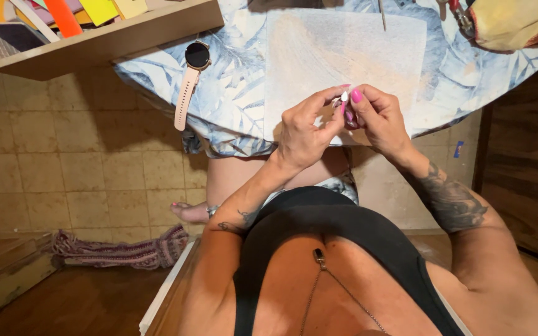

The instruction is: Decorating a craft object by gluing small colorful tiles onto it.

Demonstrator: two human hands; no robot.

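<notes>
My left hand (306, 130) and my right hand (378, 118) meet over the near edge of a table. Together their fingertips pinch a small white piece (344, 96), with something pale and pinkish tucked beneath it between the fingers; what it is I cannot tell. Both hands hover just above a pale, whitish mat (344, 50) that lies on a leaf-patterned blue and white tablecloth (231, 93).
A smartwatch with a pink strap (189, 81) lies on the cloth to the left. A wooden tray (94, 37) holds coloured sheets at top left. A yellowish bag (518, 22) sits top right. Tiled floor and a woven rug (119, 252) lie below.
</notes>
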